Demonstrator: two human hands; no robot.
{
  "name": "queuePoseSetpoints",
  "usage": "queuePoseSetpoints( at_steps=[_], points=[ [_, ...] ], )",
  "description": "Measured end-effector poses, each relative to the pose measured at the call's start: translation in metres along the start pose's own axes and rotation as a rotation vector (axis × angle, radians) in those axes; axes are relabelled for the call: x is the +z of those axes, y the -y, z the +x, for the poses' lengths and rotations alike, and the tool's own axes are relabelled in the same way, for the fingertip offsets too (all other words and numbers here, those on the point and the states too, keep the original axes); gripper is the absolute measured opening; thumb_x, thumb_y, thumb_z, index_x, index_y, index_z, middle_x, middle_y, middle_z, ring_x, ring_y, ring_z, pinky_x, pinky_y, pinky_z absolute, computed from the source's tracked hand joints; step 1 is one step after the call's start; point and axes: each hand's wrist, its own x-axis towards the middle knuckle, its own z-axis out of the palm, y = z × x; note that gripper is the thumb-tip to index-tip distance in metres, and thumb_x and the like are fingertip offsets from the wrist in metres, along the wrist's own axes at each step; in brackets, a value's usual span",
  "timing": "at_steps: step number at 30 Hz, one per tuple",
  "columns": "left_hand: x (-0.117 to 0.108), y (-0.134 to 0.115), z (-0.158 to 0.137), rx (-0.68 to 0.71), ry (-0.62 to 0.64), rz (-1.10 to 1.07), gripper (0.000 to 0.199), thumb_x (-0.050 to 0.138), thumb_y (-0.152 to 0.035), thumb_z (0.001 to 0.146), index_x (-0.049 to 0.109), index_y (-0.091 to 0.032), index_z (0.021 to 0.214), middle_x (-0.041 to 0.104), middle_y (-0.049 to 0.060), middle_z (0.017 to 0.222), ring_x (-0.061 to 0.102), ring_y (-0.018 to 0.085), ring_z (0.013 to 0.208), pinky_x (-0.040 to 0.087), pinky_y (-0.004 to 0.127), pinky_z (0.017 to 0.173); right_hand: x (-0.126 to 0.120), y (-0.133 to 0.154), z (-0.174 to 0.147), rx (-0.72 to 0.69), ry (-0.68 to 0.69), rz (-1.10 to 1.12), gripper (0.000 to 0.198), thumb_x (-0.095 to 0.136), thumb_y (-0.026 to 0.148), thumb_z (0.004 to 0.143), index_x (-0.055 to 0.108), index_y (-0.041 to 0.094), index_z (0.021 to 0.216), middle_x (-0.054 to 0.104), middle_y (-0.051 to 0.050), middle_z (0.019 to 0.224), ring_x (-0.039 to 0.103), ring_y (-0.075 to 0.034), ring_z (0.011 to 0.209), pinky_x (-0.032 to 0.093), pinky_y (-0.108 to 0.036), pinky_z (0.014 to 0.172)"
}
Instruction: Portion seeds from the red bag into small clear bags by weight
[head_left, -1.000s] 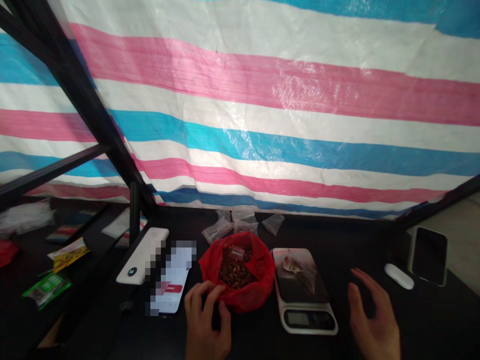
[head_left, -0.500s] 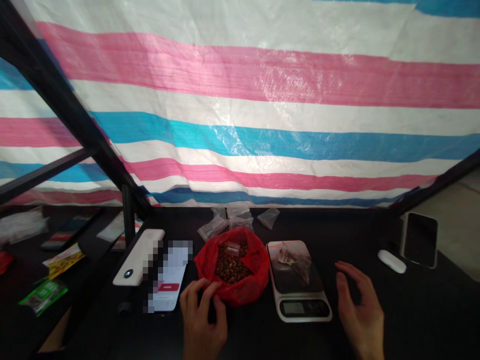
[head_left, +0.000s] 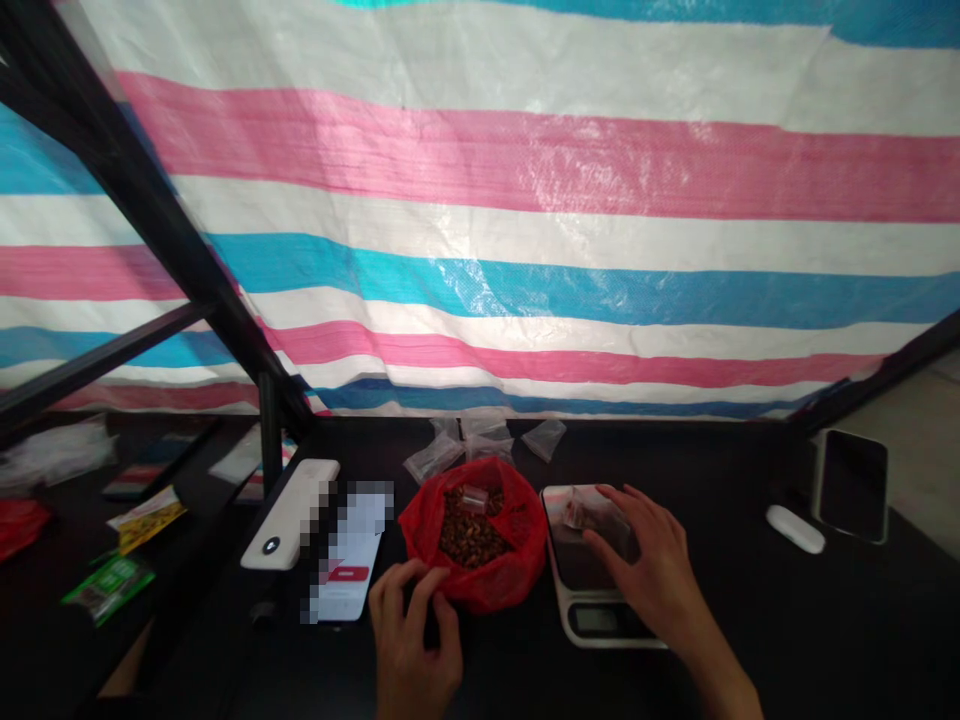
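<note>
A red plastic bag [head_left: 514, 575] stands with its mouth spread, and brown beans or seeds [head_left: 466, 535] fill it. A small clear cylinder [head_left: 475, 498] lies on top of them. At the bag's front left edge is my left hand [head_left: 420, 635], its curled fingers apart and the fingertips at the red plastic. To the right, a white digital scale [head_left: 568, 610] carries a small clear packet [head_left: 576, 512] with something inside. My right hand [head_left: 651, 555] reaches over the scale, thumb and fingers spread around the packet and partly covering it.
Behind the red bag lie several clear plastic bags [head_left: 480, 440]. Left of it are a lit phone [head_left: 360, 545] and a white device [head_left: 292, 510]. At right are a white oval case [head_left: 795, 529] and another phone [head_left: 851, 485]. A black frame bar [head_left: 150, 220] crosses at left.
My right hand has moved left from beside the scale to over it, around the packet. My left hand stays at the red bag. The view has shifted slightly.
</note>
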Motion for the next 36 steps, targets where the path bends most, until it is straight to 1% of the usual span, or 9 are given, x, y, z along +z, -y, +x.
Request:
queuePoseSetpoints(
  at_steps=[6,10,14,17,25,27,30,33,36],
  points=[
    [-0.001,0.0,0.0,-0.003,0.006,-0.019,0.027,0.053,0.0,0.091,0.061,-0.02,0.107,0.056,0.008,0.106,0.054,0.023,0.1,0.048,0.038,0.087,-0.004,0.01,0.009,0.014,0.023,0.148,0.028,0.057,0.041,0.096,0.069,0.029,0.118,0.073,-0.007,0.112,0.069,-0.03,0.106,0.052,-0.048,0.091],
    [-0.001,-0.001,0.0,-0.003,0.005,-0.038,0.027,0.053,0.0,0.091,0.061,-0.019,0.107,0.056,0.008,0.106,0.054,0.023,0.101,0.048,0.038,0.088,-0.016,0.059,0.029,-0.039,0.116,0.308,0.032,0.062,0.03,0.095,0.065,0.031,0.127,0.068,-0.006,0.12,0.067,-0.024,0.107,0.055,-0.037,0.09],
    [-0.001,-0.001,-0.002,-0.051,0.0,-0.051,0.028,0.052,0.001,0.091,0.061,-0.02,0.109,0.056,0.008,0.108,0.054,0.024,0.103,0.048,0.039,0.089,-0.008,0.105,0.047,-0.181,0.359,0.217,0.04,0.069,0.014,0.088,0.068,0.03,0.125,0.072,-0.005,0.118,0.066,-0.027,0.107,0.053,-0.044,0.095],
    [-0.002,-0.001,-0.006,-0.091,0.004,-0.065,0.03,0.052,0.001,0.091,0.061,-0.021,0.11,0.055,0.008,0.108,0.054,0.024,0.105,0.049,0.041,0.091,0.004,0.113,0.049,-0.176,0.411,0.188,0.041,0.07,0.011,0.087,0.068,0.027,0.125,0.074,-0.006,0.115,0.066,-0.028,0.105,0.053,-0.047,0.094],
    [-0.003,0.0,-0.004,-0.099,-0.002,-0.084,0.029,0.052,0.0,0.091,0.061,-0.021,0.109,0.056,0.008,0.108,0.055,0.023,0.103,0.049,0.04,0.09,-0.007,0.064,0.023,0.015,0.15,0.441,0.029,0.064,0.03,0.094,0.067,0.031,0.122,0.072,-0.005,0.12,0.067,-0.026,0.109,0.054,-0.042,0.094],
    [-0.003,0.0,-0.003,-0.075,-0.001,-0.087,0.028,0.053,-0.001,0.091,0.062,-0.021,0.108,0.056,0.008,0.107,0.055,0.023,0.102,0.049,0.039,0.089,-0.009,0.043,0.013,0.096,0.061,0.404,0.029,0.063,0.036,0.094,0.066,0.03,0.123,0.072,-0.006,0.121,0.068,-0.027,0.109,0.054,-0.043,0.094],
    [-0.004,0.0,0.0,-0.056,-0.001,-0.088,0.027,0.053,-0.001,0.09,0.062,-0.021,0.107,0.056,0.008,0.106,0.055,0.023,0.101,0.049,0.039,0.088,-0.007,0.015,-0.001,0.104,0.087,0.258,0.037,0.065,0.04,0.09,0.066,0.029,0.126,0.073,-0.008,0.12,0.069,-0.03,0.108,0.053,-0.05,0.096],
    [-0.005,-0.001,0.001,-0.058,-0.002,-0.083,0.027,0.054,-0.002,0.09,0.062,-0.021,0.107,0.057,0.007,0.105,0.056,0.023,0.1,0.048,0.039,0.087,-0.009,-0.005,-0.011,0.071,0.081,0.185,0.051,0.065,0.047,0.089,0.06,0.028,0.136,0.063,-0.011,0.139,0.059,-0.033,0.127,0.047,-0.055,0.106],
    [-0.005,-0.001,0.001,-0.056,-0.014,-0.079,0.026,0.055,-0.002,0.09,0.062,-0.021,0.106,0.057,0.008,0.105,0.056,0.023,0.099,0.048,0.04,0.087,-0.021,-0.025,-0.019,0.133,-0.061,0.166,0.058,0.058,0.055,0.093,0.053,0.025,0.142,0.054,-0.014,0.148,0.051,-0.032,0.136,0.041,-0.054,0.113]
  ],
)
